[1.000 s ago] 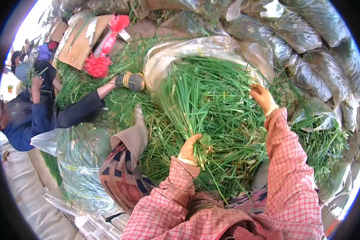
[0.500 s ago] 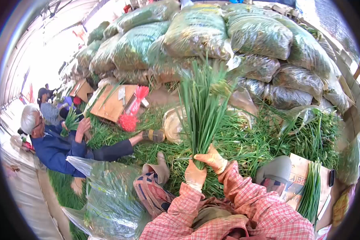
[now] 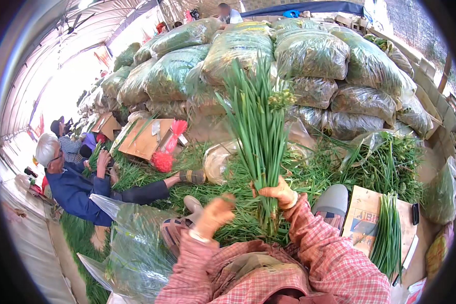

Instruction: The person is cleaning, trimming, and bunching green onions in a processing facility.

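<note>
Here, in the head view, the right hand is wrapped around the lower part of an upright green bundle, most of it rising above the grip, a shorter part below. The left hand, blurred, is apart on the bundle's left; its openness cannot be told.

Pale sheeted roof, ceiling fan, white glare at left, dark blue sheet behind, tan floor

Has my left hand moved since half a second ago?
Yes: your left hand has moved left, off the green bunch and nearer the red tuft in view.
</note>
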Demonstrator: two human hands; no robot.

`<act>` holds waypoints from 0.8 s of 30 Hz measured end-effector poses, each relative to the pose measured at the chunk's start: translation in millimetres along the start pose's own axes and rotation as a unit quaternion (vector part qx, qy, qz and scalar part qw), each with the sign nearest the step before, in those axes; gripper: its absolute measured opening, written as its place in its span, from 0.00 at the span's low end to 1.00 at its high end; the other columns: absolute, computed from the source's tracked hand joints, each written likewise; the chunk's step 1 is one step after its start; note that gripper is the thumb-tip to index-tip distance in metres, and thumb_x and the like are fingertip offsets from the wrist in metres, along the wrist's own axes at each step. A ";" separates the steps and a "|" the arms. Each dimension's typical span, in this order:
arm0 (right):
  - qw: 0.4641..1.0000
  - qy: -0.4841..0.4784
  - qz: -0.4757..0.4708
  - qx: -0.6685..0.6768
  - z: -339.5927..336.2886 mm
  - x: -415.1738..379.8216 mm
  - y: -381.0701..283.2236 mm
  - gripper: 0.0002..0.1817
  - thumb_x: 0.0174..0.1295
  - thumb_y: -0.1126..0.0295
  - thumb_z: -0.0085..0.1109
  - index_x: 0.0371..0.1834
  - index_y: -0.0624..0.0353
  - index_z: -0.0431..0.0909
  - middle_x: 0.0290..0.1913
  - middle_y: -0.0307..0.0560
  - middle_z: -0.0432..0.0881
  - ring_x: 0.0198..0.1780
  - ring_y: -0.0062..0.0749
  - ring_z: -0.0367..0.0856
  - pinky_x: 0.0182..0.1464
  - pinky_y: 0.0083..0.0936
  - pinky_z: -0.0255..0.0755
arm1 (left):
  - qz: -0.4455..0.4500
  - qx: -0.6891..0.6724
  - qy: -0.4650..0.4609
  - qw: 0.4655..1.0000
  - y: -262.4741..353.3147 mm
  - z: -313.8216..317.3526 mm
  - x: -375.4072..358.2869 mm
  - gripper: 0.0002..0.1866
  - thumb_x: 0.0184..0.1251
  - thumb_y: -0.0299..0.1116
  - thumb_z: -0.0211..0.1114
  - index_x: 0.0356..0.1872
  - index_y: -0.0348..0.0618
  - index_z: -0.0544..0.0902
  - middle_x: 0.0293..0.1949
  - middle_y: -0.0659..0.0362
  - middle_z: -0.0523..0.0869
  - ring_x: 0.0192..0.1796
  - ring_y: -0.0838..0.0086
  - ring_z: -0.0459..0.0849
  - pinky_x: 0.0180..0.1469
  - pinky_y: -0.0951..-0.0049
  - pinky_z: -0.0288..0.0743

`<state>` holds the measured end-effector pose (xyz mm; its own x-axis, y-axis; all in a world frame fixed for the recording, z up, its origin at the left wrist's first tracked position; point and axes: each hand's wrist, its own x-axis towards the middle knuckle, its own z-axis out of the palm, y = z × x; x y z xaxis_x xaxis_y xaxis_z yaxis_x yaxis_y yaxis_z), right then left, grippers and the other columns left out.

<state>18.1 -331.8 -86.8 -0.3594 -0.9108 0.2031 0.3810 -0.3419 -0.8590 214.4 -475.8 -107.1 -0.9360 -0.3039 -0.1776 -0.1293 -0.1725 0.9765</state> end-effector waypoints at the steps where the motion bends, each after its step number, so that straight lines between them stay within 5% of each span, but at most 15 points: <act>1: 1.000 -0.022 -0.007 -0.001 -5.7 -1.6 1.4 0.24 0.42 0.67 0.67 0.43 0.64 0.73 0.36 0.44 0.78 0.35 0.29 0.77 0.39 0.26 0.71 | 0.083 -0.013 0.030 0.996 10.1 -21.9 4.9 0.42 0.54 0.33 0.65 0.66 0.41 0.49 0.61 0.52 0.65 0.59 0.66 0.67 0.58 0.67 0.63; 4: 0.998 -0.065 0.004 -0.019 -13.4 -2.9 11.8 0.27 0.40 0.67 0.69 0.45 0.62 0.72 0.37 0.44 0.78 0.35 0.30 0.76 0.38 0.26 0.70 | 0.207 -0.124 0.075 0.968 53.2 -49.2 39.3 0.40 0.58 0.46 0.61 0.66 0.43 0.50 0.64 0.51 0.59 0.63 0.63 0.63 0.64 0.64 0.56; 8: 0.989 -0.095 0.038 -0.110 0.5 3.6 6.1 0.28 0.39 0.72 0.67 0.48 0.61 0.72 0.40 0.42 0.78 0.42 0.26 0.74 0.46 0.25 0.68 | 0.318 -0.143 -0.071 0.934 130.5 -27.6 86.8 0.39 0.60 0.53 0.54 0.66 0.43 0.52 0.63 0.49 0.60 0.65 0.59 0.60 0.65 0.56 0.54; 10: 0.967 -0.138 0.058 -0.208 -5.1 12.9 8.7 0.29 0.42 0.72 0.66 0.52 0.60 0.70 0.46 0.41 0.77 0.49 0.25 0.71 0.52 0.25 0.64 | 0.236 -0.308 -0.081 0.918 149.5 -20.6 89.7 0.36 0.59 0.45 0.59 0.64 0.43 0.54 0.56 0.51 0.70 0.56 0.61 0.71 0.57 0.58 0.66; 12: 0.940 -0.176 0.071 -0.285 -14.5 25.6 14.5 0.32 0.41 0.69 0.67 0.54 0.58 0.68 0.42 0.40 0.79 0.44 0.23 0.73 0.50 0.23 0.66 | 0.188 -0.372 -0.096 0.904 173.3 -17.7 97.0 0.33 0.58 0.39 0.62 0.62 0.43 0.58 0.49 0.53 0.76 0.49 0.63 0.77 0.50 0.60 0.75; 15: 0.941 -0.170 0.075 -0.281 -6.6 38.8 -2.3 0.26 0.41 0.69 0.66 0.48 0.58 0.73 0.34 0.40 0.81 0.34 0.21 0.75 0.43 0.22 0.68 | 0.239 -0.296 -0.071 0.922 212.9 1.3 94.7 0.24 0.57 0.33 0.63 0.55 0.40 0.68 0.40 0.53 0.80 0.42 0.64 0.80 0.39 0.63 0.79; 19: 0.900 -0.232 0.101 -0.355 -21.2 52.5 -5.8 0.25 0.41 0.71 0.68 0.47 0.59 0.73 0.36 0.41 0.80 0.38 0.22 0.74 0.42 0.24 0.69 | 0.211 -0.251 -0.061 0.943 220.8 -15.2 102.5 0.16 0.58 0.33 0.63 0.45 0.39 0.73 0.23 0.63 0.74 0.28 0.76 0.73 0.32 0.74 0.70; 24: 0.907 -0.255 0.039 -0.333 -20.2 45.1 -16.3 0.24 0.42 0.71 0.68 0.46 0.60 0.73 0.36 0.38 0.80 0.38 0.19 0.73 0.43 0.22 0.68 | 0.188 -0.248 -0.029 0.950 204.2 -19.7 104.3 0.12 0.63 0.39 0.57 0.27 0.43 0.72 0.20 0.66 0.66 0.24 0.79 0.65 0.32 0.76 0.65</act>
<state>-21.5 -362.6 -73.2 0.1518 -0.9727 0.1753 -0.2718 -0.2116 -0.9388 96.8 -561.2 71.3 -0.9040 -0.3818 0.1924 0.3738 -0.4875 0.7890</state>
